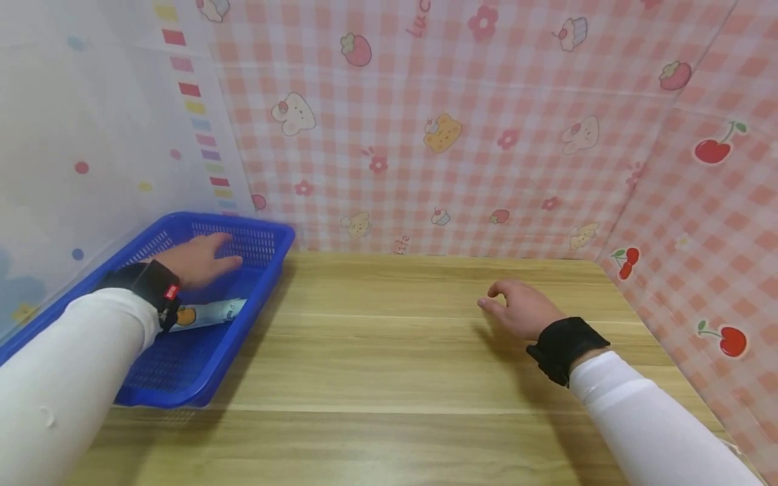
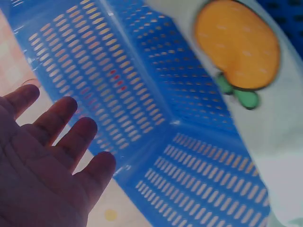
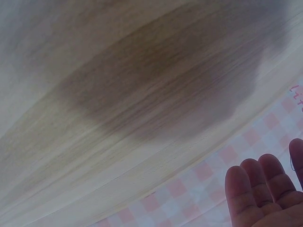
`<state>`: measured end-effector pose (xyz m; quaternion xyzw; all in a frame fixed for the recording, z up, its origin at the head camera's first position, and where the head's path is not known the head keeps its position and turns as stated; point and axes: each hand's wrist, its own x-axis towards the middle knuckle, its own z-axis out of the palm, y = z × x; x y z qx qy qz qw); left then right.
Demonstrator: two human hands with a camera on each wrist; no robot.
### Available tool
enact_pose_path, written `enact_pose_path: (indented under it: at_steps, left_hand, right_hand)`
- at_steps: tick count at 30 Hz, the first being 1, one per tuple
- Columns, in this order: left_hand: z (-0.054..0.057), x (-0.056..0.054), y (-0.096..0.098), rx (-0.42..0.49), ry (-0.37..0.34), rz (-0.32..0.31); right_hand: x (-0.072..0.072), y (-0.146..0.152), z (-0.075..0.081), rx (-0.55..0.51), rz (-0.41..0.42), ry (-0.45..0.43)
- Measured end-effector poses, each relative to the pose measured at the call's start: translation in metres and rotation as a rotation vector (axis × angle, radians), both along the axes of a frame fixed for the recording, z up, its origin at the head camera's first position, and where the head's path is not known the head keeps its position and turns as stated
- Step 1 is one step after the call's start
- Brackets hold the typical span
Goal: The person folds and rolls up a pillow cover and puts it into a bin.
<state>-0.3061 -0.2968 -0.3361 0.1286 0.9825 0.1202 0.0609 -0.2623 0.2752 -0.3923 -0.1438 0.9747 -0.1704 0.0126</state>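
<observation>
My left hand point(image 1: 197, 262) hovers inside the blue plastic basket point(image 1: 243, 331), its fingers spread loosely and holding nothing. Beneath and beside that wrist lies a pale, flat item with an orange fruit picture point(image 1: 209, 314); the sleeve and wrist strap hide part of it. In the left wrist view this pale item point(image 2: 279, 137) crosses the right side, apart from the fingers point(image 2: 85, 142). Over the right part of the wooden table, my right hand point(image 1: 519, 310) hangs in the air with fingers loosely bent and nothing in them.
The wooden table point(image 1: 389, 364) runs up to a pink checked cloth wall point(image 1: 395, 135) at the back. A similar cloth point(image 1: 699, 236) stands along the right side. A white cloth point(image 1: 91, 121) borders the basket on the left.
</observation>
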Motion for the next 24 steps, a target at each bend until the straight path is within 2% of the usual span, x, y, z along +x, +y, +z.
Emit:
enact_pose_path:
  at_steps: [3,9,13,16,20,22,24]
  left_hand:
    - [0.007,-0.002,0.004,0.010,0.040,0.019]
    - [0.031,0.003,0.023,0.082,0.077,0.112]
    - [0.051,0.010,0.044,0.151,0.117,0.163]
    - [0.067,0.018,0.070,0.211,0.155,0.180]
    - [0.079,0.037,0.116,0.222,0.238,0.131]
    - [0.077,0.047,0.142,0.169,0.306,0.071]
    - [0.070,0.055,0.168,0.099,0.371,-0.014]
  right_hand:
    - [-0.001,0.001,-0.001,0.006,-0.007,-0.004]
    - [-0.001,-0.001,0.002,0.008,-0.022,-0.020]
    - [0.000,-0.005,0.006,0.002,-0.031,-0.030]
    - [-0.001,-0.008,0.008,0.000,-0.033,-0.021]
    - [-0.004,-0.013,0.009,0.006,-0.039,-0.004]
    - [-0.005,-0.017,0.010,0.013,-0.043,0.003]
    - [-0.006,-0.022,0.011,0.032,-0.048,0.010]
